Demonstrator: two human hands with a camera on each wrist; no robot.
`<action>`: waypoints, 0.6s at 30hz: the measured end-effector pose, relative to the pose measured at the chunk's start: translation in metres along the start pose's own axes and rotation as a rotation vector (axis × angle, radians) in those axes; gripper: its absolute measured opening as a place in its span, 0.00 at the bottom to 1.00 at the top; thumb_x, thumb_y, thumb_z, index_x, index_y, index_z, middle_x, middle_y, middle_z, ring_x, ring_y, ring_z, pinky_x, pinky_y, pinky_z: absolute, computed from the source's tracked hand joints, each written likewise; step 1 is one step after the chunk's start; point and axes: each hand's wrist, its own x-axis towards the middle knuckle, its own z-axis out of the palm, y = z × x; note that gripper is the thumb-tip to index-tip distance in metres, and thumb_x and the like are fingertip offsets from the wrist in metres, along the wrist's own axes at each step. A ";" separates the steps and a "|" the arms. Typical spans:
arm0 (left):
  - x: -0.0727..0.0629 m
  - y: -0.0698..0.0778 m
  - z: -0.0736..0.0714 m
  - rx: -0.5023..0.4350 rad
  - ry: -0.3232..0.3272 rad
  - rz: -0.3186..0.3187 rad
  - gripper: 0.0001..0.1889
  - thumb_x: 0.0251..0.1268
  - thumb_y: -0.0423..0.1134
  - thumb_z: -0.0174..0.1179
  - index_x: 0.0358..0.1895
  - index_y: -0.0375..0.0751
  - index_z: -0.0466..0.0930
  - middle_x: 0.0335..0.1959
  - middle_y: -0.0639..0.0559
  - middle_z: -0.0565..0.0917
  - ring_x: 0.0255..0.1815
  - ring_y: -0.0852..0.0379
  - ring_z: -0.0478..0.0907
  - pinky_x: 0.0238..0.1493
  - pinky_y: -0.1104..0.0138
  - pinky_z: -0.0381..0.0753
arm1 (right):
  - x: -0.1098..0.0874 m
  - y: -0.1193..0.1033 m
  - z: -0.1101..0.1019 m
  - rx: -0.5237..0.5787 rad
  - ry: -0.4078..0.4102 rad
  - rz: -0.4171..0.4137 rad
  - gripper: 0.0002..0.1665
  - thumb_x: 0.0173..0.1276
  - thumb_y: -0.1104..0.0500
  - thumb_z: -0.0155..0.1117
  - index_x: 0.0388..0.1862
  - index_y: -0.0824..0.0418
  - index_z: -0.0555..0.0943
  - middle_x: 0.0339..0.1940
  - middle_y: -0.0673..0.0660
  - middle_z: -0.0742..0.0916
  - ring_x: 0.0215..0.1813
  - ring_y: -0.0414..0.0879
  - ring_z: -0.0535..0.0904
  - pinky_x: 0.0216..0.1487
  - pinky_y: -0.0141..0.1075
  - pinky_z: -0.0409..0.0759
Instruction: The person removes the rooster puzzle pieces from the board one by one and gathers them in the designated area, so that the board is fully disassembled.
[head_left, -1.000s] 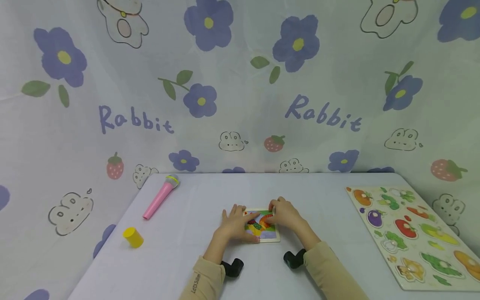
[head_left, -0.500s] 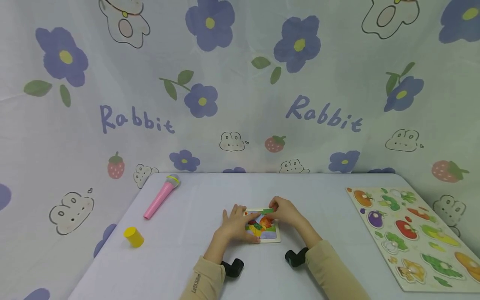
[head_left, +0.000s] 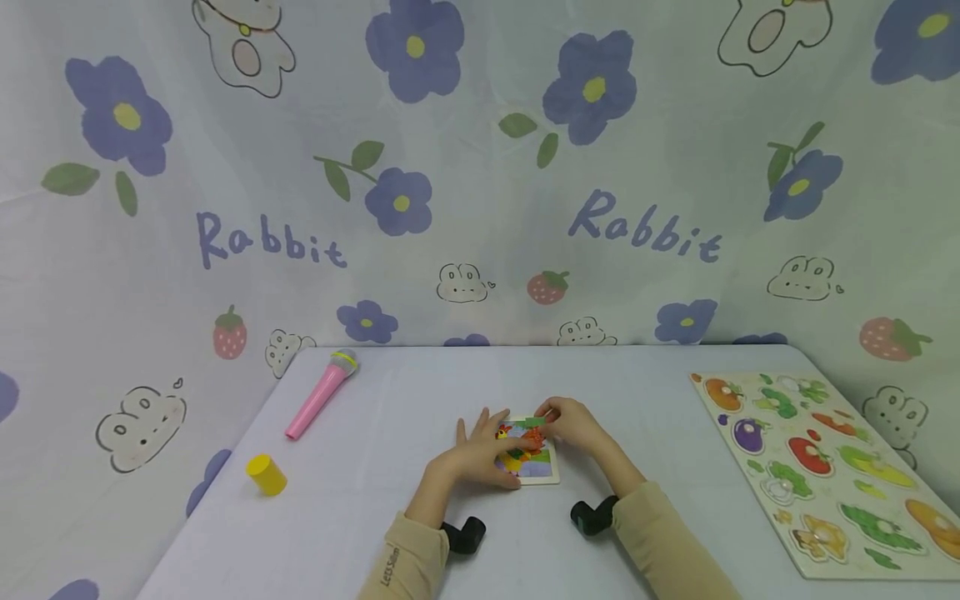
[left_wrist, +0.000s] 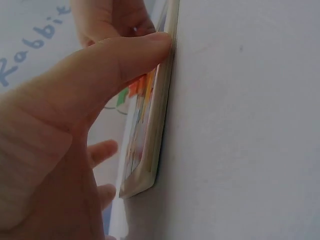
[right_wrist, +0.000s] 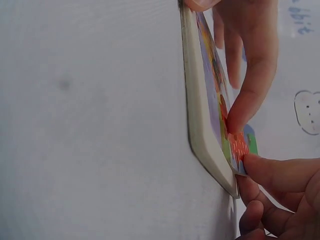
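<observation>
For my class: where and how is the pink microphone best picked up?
Grip the pink microphone's handle around its middle, probably best from above, closing across its long sides: it lies lengthwise, the slim handle slanting to the near left in the head view, the wider grey head at the far end.

One framed puzzle (head_left: 536,470); at it, two hands (head_left: 474,460) (head_left: 573,425), one pinched piece (right_wrist: 239,144); in front of it, two black devices (head_left: 468,536) (head_left: 592,517); left, one microphone (head_left: 318,400), one yellow cylinder (head_left: 267,475); right, one vegetable board (head_left: 780,450).

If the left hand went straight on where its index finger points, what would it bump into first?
Probably the picture puzzle, right beneath the left hand; whether the index fingertip touches it is hard to tell.
</observation>
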 end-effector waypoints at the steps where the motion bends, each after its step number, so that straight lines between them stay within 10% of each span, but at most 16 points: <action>1: 0.000 0.001 0.000 0.000 -0.008 0.001 0.28 0.51 0.53 0.66 0.59 0.68 0.72 0.73 0.45 0.47 0.73 0.35 0.35 0.61 0.33 0.32 | 0.000 0.000 0.000 0.002 -0.003 0.005 0.10 0.53 0.66 0.66 0.36 0.61 0.81 0.29 0.53 0.80 0.32 0.45 0.73 0.30 0.33 0.71; 18: 0.002 0.004 0.000 0.021 -0.044 -0.039 0.29 0.51 0.55 0.64 0.60 0.69 0.70 0.73 0.47 0.50 0.73 0.36 0.38 0.62 0.34 0.34 | -0.001 0.010 -0.016 0.278 -0.027 0.052 0.12 0.59 0.67 0.61 0.43 0.66 0.79 0.34 0.58 0.81 0.30 0.43 0.76 0.32 0.33 0.78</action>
